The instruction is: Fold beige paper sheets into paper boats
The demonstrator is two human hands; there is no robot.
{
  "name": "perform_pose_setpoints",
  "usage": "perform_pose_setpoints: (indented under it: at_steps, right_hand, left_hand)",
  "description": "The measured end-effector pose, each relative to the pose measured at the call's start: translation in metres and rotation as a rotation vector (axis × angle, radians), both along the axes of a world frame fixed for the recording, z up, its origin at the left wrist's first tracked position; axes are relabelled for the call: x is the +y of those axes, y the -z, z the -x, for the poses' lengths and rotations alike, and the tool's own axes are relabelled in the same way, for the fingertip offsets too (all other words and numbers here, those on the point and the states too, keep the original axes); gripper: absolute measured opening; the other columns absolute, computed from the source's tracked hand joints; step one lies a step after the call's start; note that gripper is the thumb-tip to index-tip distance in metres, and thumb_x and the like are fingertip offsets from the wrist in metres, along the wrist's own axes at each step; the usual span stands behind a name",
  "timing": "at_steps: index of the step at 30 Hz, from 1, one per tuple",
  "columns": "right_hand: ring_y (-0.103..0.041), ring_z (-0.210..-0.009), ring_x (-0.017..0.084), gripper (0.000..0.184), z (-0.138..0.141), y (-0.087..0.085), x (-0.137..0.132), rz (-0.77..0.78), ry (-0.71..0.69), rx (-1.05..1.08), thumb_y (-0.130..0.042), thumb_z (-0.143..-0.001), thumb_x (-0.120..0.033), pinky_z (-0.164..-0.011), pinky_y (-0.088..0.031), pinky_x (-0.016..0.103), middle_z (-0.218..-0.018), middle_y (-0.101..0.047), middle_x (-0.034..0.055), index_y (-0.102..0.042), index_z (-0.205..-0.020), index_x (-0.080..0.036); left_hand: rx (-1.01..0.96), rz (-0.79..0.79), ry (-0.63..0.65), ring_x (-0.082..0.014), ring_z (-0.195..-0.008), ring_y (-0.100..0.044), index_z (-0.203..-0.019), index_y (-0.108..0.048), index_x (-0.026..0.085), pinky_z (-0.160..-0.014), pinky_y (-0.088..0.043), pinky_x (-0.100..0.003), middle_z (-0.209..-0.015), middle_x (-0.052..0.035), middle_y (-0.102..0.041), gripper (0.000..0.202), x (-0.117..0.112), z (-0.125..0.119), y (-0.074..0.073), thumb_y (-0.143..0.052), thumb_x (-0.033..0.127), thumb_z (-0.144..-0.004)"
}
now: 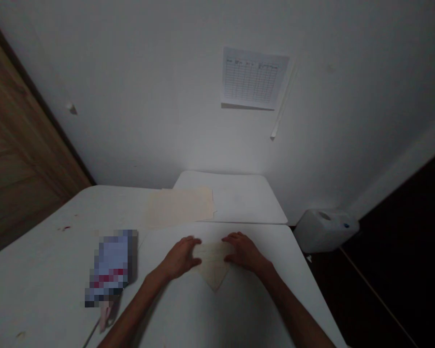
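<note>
A small cream sheet of paper (213, 268), folded so that a point faces me, lies on the white table (50, 261). My left hand (183, 257) rests flat on its left edge with the fingers stretched out. My right hand (243, 251) lies flat on its right edge, fingers pressed down on the paper. Neither hand lifts the paper off the table.
A stack of cream sheets (179, 207) lies farther back on the table. A blurred-out object (110, 268) sits at the left. A white board (235, 195) lies against the wall, under a printed chart (252, 77). A white plastic container (324, 227) stands on the floor at right.
</note>
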State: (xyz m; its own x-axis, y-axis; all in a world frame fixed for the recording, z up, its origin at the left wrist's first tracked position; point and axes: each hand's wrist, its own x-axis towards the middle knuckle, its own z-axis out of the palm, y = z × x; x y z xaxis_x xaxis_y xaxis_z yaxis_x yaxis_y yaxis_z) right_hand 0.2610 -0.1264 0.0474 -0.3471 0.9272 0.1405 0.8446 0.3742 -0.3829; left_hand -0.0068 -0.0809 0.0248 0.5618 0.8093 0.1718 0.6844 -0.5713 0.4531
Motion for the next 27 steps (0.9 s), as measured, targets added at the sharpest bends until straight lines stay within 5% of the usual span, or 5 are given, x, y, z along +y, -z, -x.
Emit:
perform_pose_setpoints:
  at_steps: [7, 12, 18, 24, 27]
  right_hand:
    - [-0.061, -0.092, 0.021, 0.045, 0.0, 0.002, 0.004, 0.077, 0.019, 0.02, -0.08, -0.068, -0.03, -0.082, -0.045, 0.03, -0.096, -0.07, 0.0035, -0.067, -0.11, -0.023]
    - [-0.061, -0.082, 0.018, 0.016, 0.0, 0.001, 0.002, 0.088, 0.032, 0.025, -0.074, -0.074, -0.032, -0.071, -0.043, 0.025, -0.081, -0.069, 0.0014, -0.072, -0.086, -0.022]
    - [-0.063, -0.078, 0.016, 0.008, -0.002, 0.001, -0.005, 0.06, 0.058, 0.062, -0.07, -0.077, -0.027, -0.071, -0.044, 0.024, -0.082, -0.07, 0.001, -0.071, -0.081, -0.02]
    - [-0.06, -0.091, 0.017, 0.01, -0.004, -0.017, -0.006, -0.085, 0.086, 0.147, -0.065, -0.085, -0.022, -0.084, -0.043, 0.027, -0.093, -0.068, 0.0032, -0.068, -0.095, -0.02]
    - [-0.058, -0.087, 0.017, 0.009, -0.005, -0.031, -0.008, -0.286, 0.056, 0.248, -0.063, -0.084, -0.015, -0.08, -0.044, 0.028, -0.089, -0.066, 0.0027, -0.068, -0.088, -0.021]
  left_hand:
    - [-0.043, 0.12, 0.002, -0.0183, -0.073, -0.062, -0.076, -0.063, 0.02, -0.07, -0.047, -0.029, -0.074, 0.0005, -0.065, 0.013, -0.001, -0.004, 0.0, -0.066, 0.032, -0.072]
    - [-0.128, 0.072, 0.008, -0.0204, -0.09, -0.059, -0.079, -0.061, 0.019, -0.083, -0.045, -0.033, -0.089, -0.0036, -0.066, 0.011, -0.01, -0.005, -0.001, -0.066, 0.026, -0.073]
    - [-0.186, 0.058, 0.022, -0.0171, -0.075, -0.057, -0.074, -0.058, 0.02, -0.07, -0.045, -0.029, -0.078, -0.0007, -0.062, 0.005, -0.015, -0.008, -0.002, -0.059, 0.023, -0.078]
    - [-0.303, -0.08, 0.059, -0.0186, -0.082, -0.058, -0.087, -0.065, 0.019, -0.076, -0.046, -0.032, -0.083, -0.0036, -0.064, 0.012, -0.01, -0.013, -0.038, -0.055, 0.026, -0.088]
    - [-0.36, -0.228, 0.104, -0.0187, -0.084, -0.057, -0.089, -0.066, 0.02, -0.077, -0.046, -0.033, -0.085, -0.0038, -0.064, 0.013, -0.009, -0.012, -0.056, -0.053, 0.021, -0.089]
